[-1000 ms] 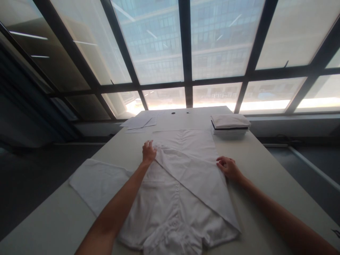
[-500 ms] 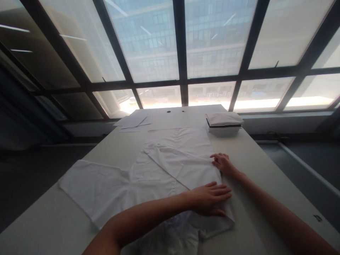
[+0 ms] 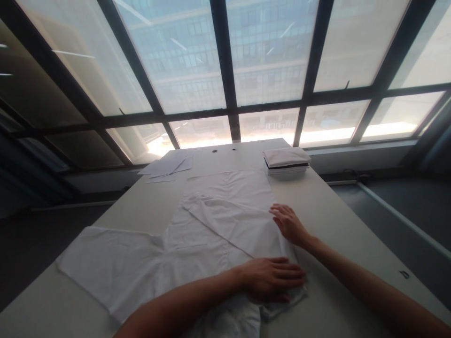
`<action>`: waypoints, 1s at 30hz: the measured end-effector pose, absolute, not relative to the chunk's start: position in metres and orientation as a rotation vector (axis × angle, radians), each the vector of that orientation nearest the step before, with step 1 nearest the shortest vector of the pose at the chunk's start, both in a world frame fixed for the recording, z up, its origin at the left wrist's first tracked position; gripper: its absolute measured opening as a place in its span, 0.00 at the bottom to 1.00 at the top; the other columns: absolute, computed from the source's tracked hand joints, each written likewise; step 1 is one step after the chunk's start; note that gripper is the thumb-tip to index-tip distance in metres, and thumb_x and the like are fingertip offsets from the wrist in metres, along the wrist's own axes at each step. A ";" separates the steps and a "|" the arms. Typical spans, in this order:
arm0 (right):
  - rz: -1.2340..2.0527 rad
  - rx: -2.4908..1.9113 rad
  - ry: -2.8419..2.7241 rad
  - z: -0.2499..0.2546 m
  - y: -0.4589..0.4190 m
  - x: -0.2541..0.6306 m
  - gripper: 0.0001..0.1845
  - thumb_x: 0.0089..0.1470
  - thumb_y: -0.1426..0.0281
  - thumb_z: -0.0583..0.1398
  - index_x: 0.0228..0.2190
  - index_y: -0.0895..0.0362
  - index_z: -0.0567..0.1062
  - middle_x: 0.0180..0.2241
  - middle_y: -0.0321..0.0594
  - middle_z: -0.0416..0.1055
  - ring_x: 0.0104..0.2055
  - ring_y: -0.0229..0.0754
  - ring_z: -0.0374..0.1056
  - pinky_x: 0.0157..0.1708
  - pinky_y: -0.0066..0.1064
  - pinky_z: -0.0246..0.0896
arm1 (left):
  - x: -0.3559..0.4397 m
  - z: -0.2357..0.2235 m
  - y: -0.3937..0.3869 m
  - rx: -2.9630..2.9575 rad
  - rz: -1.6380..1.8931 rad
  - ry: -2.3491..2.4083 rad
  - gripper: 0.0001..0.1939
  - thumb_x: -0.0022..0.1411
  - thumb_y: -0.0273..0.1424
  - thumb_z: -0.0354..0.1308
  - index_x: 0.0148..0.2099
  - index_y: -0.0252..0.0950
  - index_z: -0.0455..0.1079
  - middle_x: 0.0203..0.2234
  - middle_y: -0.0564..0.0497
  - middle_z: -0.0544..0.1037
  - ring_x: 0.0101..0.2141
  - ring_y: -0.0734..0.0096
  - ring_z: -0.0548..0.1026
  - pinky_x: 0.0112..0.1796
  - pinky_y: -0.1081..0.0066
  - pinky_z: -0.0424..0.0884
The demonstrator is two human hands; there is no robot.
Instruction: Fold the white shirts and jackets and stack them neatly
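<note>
A white short-sleeved shirt (image 3: 207,230) lies spread over the table, one sleeve stretched out to the left and its right side folded inward over the body. My left hand (image 3: 273,279) reaches across the shirt and lies flat on the folded cloth near its lower right corner, fingers stretched out. Farther up the same folded edge, my right hand (image 3: 289,225) rests with its fingers extended on the fabric. Neither hand grips the cloth. My left forearm hides part of the shirt's near end.
The white table (image 3: 334,234) runs away toward large windows (image 3: 268,51). A stack of folded clothes (image 3: 287,162) sits at the far right, and loose paper sheets (image 3: 169,166) lie at the far left. A small dark object (image 3: 404,274) is near the right edge.
My right hand's fingers have gone from curled at the shirt's edge to stretched flat on it. My left hand stays flat on the cloth. The camera view has shifted slightly.
</note>
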State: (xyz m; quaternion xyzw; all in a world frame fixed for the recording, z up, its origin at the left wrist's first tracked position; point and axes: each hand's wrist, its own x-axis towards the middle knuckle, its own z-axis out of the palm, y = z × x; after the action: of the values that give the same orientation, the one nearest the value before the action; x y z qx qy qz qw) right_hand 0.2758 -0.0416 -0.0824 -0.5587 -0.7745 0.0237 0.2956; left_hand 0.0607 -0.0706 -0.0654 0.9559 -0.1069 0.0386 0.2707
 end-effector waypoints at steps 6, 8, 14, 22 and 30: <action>0.215 -1.345 -2.477 -0.099 -0.062 0.252 0.33 0.66 0.63 0.52 0.69 0.51 0.53 0.70 0.45 0.50 0.72 0.48 0.42 0.69 0.52 0.32 | 0.064 -0.063 -0.072 2.499 -0.005 -0.307 0.28 0.72 0.34 0.48 0.71 0.37 0.56 0.67 0.46 0.60 0.67 0.61 0.56 0.66 0.63 0.52; 0.143 -1.462 -2.421 -0.106 -0.050 0.263 0.32 0.67 0.60 0.51 0.69 0.51 0.54 0.70 0.45 0.47 0.73 0.50 0.40 0.69 0.55 0.31 | 0.064 -0.062 -0.072 2.499 -0.003 -0.297 0.29 0.71 0.34 0.49 0.71 0.37 0.56 0.67 0.45 0.60 0.67 0.60 0.56 0.66 0.62 0.53; 0.043 -1.849 -2.187 -0.116 -0.008 0.308 0.29 0.68 0.64 0.46 0.68 0.54 0.57 0.71 0.50 0.45 0.72 0.55 0.39 0.66 0.64 0.32 | 0.060 -0.059 -0.072 2.523 0.048 -0.348 0.30 0.72 0.35 0.47 0.72 0.34 0.53 0.68 0.45 0.59 0.68 0.63 0.53 0.66 0.63 0.52; -0.008 -1.976 -1.819 -0.126 0.002 0.327 0.29 0.66 0.66 0.45 0.65 0.59 0.62 0.67 0.54 0.55 0.70 0.55 0.48 0.66 0.56 0.43 | 0.058 -0.067 -0.068 2.662 0.215 -0.182 0.29 0.72 0.35 0.45 0.72 0.35 0.53 0.68 0.45 0.59 0.68 0.64 0.55 0.67 0.62 0.52; 0.004 -1.774 -1.727 -0.110 -0.012 0.304 0.28 0.66 0.70 0.44 0.62 0.59 0.66 0.65 0.50 0.60 0.70 0.49 0.51 0.67 0.50 0.46 | 0.067 -0.082 -0.057 2.842 0.227 0.299 0.35 0.71 0.48 0.48 0.73 0.36 0.50 0.70 0.38 0.53 0.69 0.50 0.51 0.65 0.46 0.48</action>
State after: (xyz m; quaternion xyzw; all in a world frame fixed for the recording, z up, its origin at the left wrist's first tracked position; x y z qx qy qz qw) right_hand 0.3038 -0.0122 -0.1100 -0.6772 -0.6593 0.0016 0.3268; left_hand 0.0667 -0.0569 -0.0817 0.9820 0.1032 0.0783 0.1373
